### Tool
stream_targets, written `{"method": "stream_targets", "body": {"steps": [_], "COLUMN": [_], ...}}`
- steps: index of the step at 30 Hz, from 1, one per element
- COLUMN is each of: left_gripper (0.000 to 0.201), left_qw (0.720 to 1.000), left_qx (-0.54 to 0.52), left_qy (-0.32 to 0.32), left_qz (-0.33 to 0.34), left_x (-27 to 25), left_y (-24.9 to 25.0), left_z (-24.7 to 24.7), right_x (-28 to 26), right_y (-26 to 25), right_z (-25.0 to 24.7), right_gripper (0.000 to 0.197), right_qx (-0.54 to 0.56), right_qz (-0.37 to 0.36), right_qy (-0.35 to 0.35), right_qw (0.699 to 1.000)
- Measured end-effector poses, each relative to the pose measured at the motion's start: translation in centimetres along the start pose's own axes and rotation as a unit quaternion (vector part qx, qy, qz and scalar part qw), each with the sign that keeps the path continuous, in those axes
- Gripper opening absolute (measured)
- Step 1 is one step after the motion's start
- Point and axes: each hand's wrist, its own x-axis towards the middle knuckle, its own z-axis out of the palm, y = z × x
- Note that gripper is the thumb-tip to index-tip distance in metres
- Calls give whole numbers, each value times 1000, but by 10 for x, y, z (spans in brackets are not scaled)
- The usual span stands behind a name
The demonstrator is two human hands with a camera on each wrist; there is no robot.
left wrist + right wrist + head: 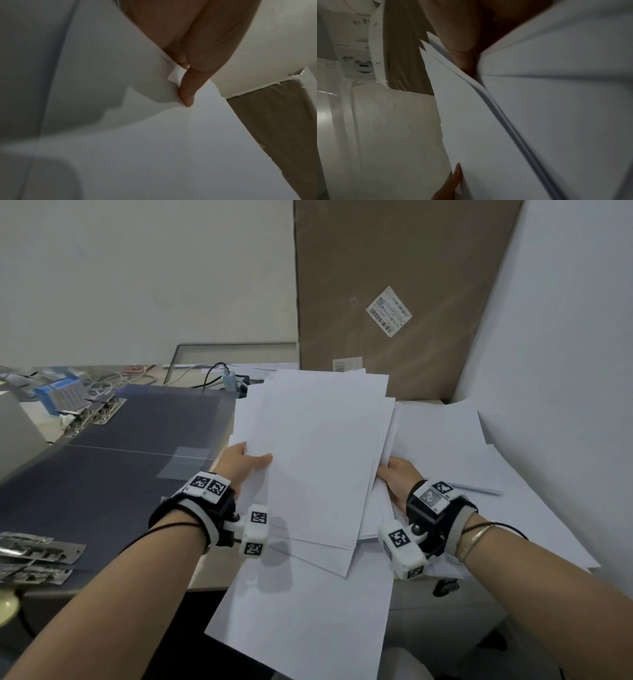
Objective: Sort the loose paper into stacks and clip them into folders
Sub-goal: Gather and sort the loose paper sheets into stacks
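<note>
Matt white paper sheets (318, 440), a dark matt plastic folder (137, 440) with shiny metal clips (92, 412), brown cardboard (394, 268).

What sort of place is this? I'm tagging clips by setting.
Probably an office desk: loose white paper held by both hands, dark folders with metal clips, and cables behind.

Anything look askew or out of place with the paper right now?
Yes. The bundle of sheets held between the left hand and right hand is fanned, its edges and corners stepped rather than flush. One loose sheet hangs over the desk's front edge. No tears or spills show.
</note>
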Motion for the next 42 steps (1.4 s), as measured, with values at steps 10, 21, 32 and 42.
{"method": "stream_targets", "body": {"steps": [10, 21, 32, 42], "left_gripper": [45, 31, 40, 31], "left_qw": [994, 986, 963, 961], "left_qx": [-48, -32, -155, -239], "left_qy": [22, 104, 137, -23], "left_qz": [-94, -127, -175, -137], "left_x": [4, -2, -17, -49], "left_y": [-7, -24, -36, -13], "left_z": [-32, -41, -41, -11], "right_x": [-5, 13, -13, -35], "right_y": [2, 17, -44, -48], "right_z": [-25, -45, -54, 0], "right_gripper": [9, 12, 16, 29], "right_qx": [79, 58, 147, 231], "right_qz": [31, 16, -26, -12], "right_qy": [35, 140, 287, 170], "right_qw": [996, 988, 946, 958]}}
